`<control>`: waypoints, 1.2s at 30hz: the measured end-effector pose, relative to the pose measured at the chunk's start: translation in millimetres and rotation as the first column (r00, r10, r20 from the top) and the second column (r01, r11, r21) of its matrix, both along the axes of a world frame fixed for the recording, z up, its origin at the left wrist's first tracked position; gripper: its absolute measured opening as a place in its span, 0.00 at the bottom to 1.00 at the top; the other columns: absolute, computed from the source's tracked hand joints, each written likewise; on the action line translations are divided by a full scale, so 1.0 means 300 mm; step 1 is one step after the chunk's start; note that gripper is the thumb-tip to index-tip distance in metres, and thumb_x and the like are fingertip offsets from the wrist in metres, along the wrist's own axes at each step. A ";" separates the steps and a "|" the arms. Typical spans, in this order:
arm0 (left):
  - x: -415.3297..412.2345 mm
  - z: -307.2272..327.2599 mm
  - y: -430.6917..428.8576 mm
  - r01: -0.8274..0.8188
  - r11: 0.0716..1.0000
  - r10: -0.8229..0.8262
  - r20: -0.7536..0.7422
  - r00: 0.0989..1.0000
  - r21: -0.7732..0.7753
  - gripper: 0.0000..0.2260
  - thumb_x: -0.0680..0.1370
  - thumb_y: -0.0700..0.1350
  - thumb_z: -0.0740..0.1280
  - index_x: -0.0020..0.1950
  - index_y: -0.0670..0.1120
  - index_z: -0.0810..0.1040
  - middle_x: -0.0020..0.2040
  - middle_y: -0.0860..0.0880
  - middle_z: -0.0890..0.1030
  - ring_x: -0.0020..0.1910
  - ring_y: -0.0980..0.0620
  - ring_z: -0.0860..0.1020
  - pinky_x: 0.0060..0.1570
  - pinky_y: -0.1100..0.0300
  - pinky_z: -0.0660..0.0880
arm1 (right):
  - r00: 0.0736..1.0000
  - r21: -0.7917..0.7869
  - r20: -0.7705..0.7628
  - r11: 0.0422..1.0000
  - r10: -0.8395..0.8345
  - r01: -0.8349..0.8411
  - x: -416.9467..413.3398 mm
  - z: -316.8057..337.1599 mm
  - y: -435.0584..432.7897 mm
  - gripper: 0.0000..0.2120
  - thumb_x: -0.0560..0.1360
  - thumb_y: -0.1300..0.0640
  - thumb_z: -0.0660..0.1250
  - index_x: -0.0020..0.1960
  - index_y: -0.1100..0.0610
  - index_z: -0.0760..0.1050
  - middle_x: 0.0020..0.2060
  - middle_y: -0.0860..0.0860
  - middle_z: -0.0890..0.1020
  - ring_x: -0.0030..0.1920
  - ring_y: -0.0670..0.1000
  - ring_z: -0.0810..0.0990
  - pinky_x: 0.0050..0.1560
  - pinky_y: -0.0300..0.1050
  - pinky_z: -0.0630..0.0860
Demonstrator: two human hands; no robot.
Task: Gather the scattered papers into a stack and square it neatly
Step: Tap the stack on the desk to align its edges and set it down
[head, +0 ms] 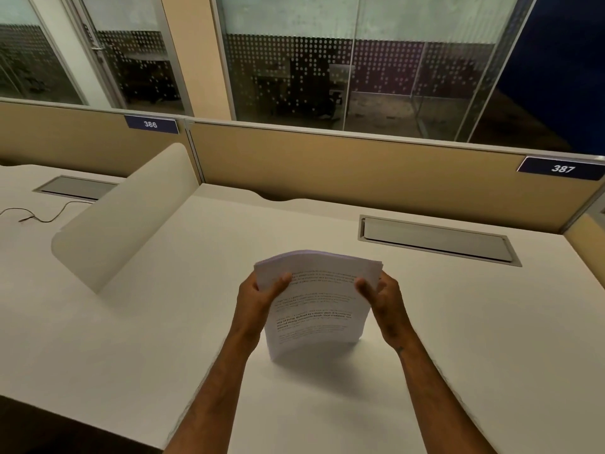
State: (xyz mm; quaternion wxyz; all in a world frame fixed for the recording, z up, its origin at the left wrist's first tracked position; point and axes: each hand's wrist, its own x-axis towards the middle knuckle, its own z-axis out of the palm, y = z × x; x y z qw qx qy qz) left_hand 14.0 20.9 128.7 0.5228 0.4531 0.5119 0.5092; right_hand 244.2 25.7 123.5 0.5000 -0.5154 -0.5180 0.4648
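Note:
A stack of white printed papers (316, 309) stands upright on its lower edge on the white desk (458, 322), bowed slightly toward me. My left hand (258, 296) grips the stack's left side, thumb on the front sheet. My right hand (383, 303) grips the right side the same way. The top edges of the sheets fan a little and are not quite even. No loose sheets lie elsewhere on the desk.
A curved cream divider (124, 217) separates this desk from the neighbouring one on the left, where a thin cable (39, 214) lies. A grey cable hatch (435, 239) is set into the desk behind the papers. A tan partition (360, 172) with number plates closes the back.

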 end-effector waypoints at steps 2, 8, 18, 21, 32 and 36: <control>-0.002 -0.052 -0.010 0.010 0.999 -0.010 -0.005 1.000 -0.053 0.17 0.70 0.52 0.76 0.56 0.48 0.84 0.50 0.47 0.88 0.51 0.43 0.86 0.45 0.54 0.83 | 0.999 -0.068 0.016 0.997 0.030 -0.029 0.003 -0.028 0.003 0.18 0.65 0.40 0.76 0.51 0.46 0.81 0.46 0.49 0.86 0.49 0.55 0.85 0.44 0.45 0.83; 0.013 -0.056 -0.016 -0.100 0.995 0.100 -0.040 0.994 0.014 0.12 0.71 0.49 0.75 0.53 0.49 0.86 0.48 0.50 0.88 0.46 0.44 0.86 0.46 0.48 0.84 | 1.000 -0.096 -0.025 0.995 -0.018 0.015 0.009 -0.019 -0.009 0.07 0.71 0.52 0.72 0.49 0.44 0.82 0.43 0.45 0.87 0.45 0.54 0.86 0.44 0.48 0.84; 0.028 -0.002 -0.039 -0.217 0.965 0.219 -0.002 0.976 0.149 0.29 0.62 0.67 0.76 0.47 0.43 0.81 0.38 0.54 0.84 0.37 0.58 0.82 0.33 0.65 0.78 | 0.995 0.060 -0.067 0.995 -0.076 0.080 0.013 0.023 -0.046 0.34 0.63 0.25 0.65 0.49 0.54 0.81 0.39 0.48 0.85 0.39 0.47 0.83 0.37 0.39 0.79; 0.053 0.036 -0.031 -0.218 0.958 0.223 -0.007 0.975 0.184 0.26 0.71 0.67 0.66 0.40 0.42 0.75 0.30 0.58 0.79 0.29 0.62 0.76 0.30 0.67 0.72 | 0.991 0.116 -0.065 0.986 -0.113 0.120 -0.010 0.053 -0.027 0.25 0.71 0.31 0.59 0.41 0.53 0.80 0.34 0.49 0.81 0.35 0.48 0.79 0.35 0.41 0.75; 0.032 0.029 -0.024 -0.086 0.984 0.091 -0.025 0.996 0.153 0.24 0.71 0.61 0.68 0.48 0.38 0.80 0.36 0.58 0.82 0.35 0.62 0.80 0.33 0.69 0.74 | 0.998 0.091 -0.063 0.995 -0.027 0.033 0.021 0.041 -0.020 0.29 0.65 0.32 0.68 0.49 0.56 0.82 0.38 0.48 0.84 0.38 0.47 0.82 0.35 0.39 0.78; 0.015 -0.041 -0.031 0.014 0.999 -0.013 -0.020 1.000 0.041 0.18 0.70 0.50 0.77 0.58 0.48 0.84 0.51 0.48 0.88 0.50 0.46 0.86 0.45 0.55 0.82 | 0.994 -0.073 -0.052 0.992 0.099 -0.103 0.042 -0.008 -0.014 0.14 0.66 0.50 0.76 0.51 0.50 0.84 0.45 0.52 0.87 0.48 0.56 0.85 0.45 0.49 0.83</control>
